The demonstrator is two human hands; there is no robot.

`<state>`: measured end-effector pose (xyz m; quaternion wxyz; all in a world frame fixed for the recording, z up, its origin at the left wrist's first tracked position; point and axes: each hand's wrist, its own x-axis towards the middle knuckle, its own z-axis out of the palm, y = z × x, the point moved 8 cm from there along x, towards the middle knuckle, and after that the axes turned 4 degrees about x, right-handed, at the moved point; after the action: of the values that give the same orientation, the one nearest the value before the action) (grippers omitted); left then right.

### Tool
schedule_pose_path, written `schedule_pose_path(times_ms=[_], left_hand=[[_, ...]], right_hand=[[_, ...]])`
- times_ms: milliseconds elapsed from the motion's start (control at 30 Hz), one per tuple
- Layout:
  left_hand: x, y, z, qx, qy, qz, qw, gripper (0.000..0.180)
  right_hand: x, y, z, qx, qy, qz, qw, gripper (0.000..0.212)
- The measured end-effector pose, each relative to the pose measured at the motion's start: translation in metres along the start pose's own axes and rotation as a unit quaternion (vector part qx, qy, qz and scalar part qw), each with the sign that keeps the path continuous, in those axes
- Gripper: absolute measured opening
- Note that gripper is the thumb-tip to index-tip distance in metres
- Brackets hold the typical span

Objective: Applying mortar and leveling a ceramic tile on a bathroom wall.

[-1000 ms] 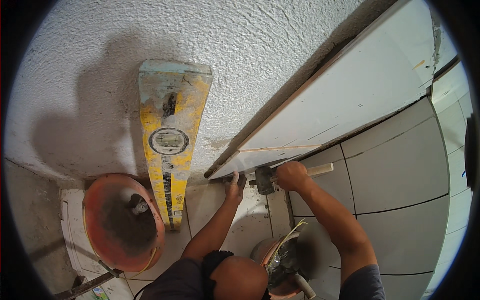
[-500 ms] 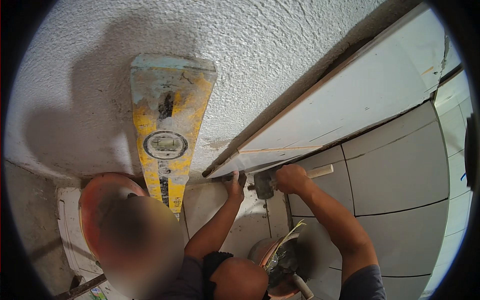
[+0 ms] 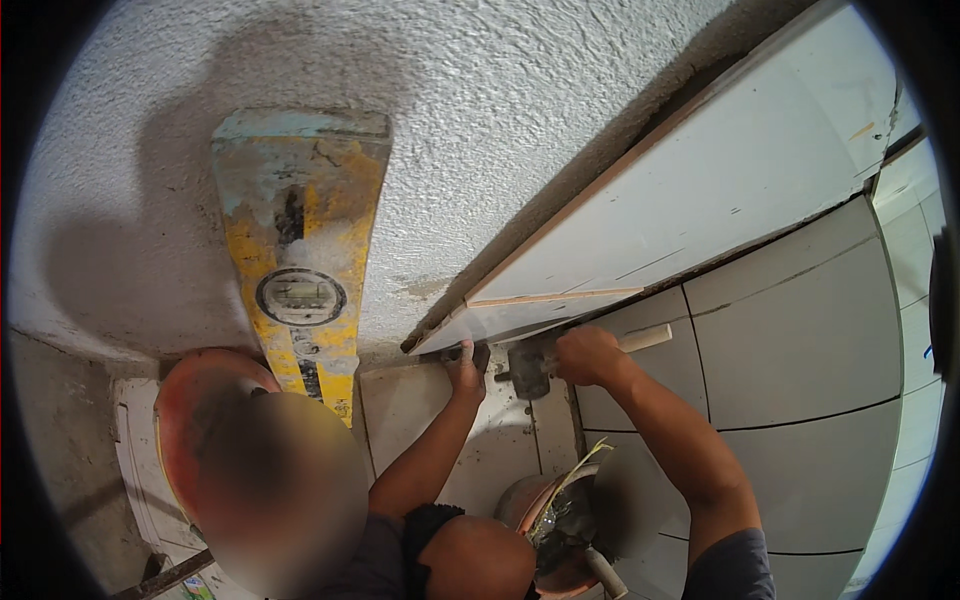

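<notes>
My left hand (image 3: 466,370) is at the lower edge of a narrow white tile strip (image 3: 500,317), thumb raised against it. Its fingers curl around a small dark piece under that edge, which I cannot identify. My right hand (image 3: 588,357) grips a rubber mallet by its pale wooden handle (image 3: 648,338), close to the head. The dark mallet head (image 3: 530,370) is just right of my left hand, beneath the strip and apart from that hand. Above the strip, a large white wall tile (image 3: 690,190) is set along the wall.
A worn yellow spirit level (image 3: 300,230) stands upright near the rough white wall (image 3: 480,120). Left of my arm is a reddish round container (image 3: 185,420), partly hidden by a blurred patch. A bucket (image 3: 520,500) with dark contents stands by my knee (image 3: 475,560). Grey tiles (image 3: 800,320) cover the right side.
The spirit level appears farther left in the picture. Both hands and the mallet stay almost in place, with the right hand a touch higher.
</notes>
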<state>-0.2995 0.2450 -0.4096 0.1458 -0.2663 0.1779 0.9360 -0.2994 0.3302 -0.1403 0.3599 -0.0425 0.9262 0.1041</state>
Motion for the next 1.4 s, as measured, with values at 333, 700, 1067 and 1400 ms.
schedule_pose_path(times_ms=[333,700,1067,1400], left_hand=[[0.001,-0.001,-0.006,0.005,0.003,-0.002,1.0,0.085],[-0.006,0.005,0.002,0.034,0.031,0.009,0.999,0.085],[0.015,-0.011,-0.022,0.012,0.014,-0.012,1.0,0.076],[-0.002,-0.002,0.005,0.087,0.018,0.019,0.996,0.071]], right_hand=[[0.003,0.018,0.012,0.026,0.045,0.015,0.999,0.026],[-0.001,0.012,0.012,0.019,0.005,-0.016,1.0,0.026],[-0.013,0.019,-0.002,0.053,0.054,-0.033,0.997,0.027],[-0.027,0.015,-0.007,0.068,0.017,-0.065,0.995,0.025]])
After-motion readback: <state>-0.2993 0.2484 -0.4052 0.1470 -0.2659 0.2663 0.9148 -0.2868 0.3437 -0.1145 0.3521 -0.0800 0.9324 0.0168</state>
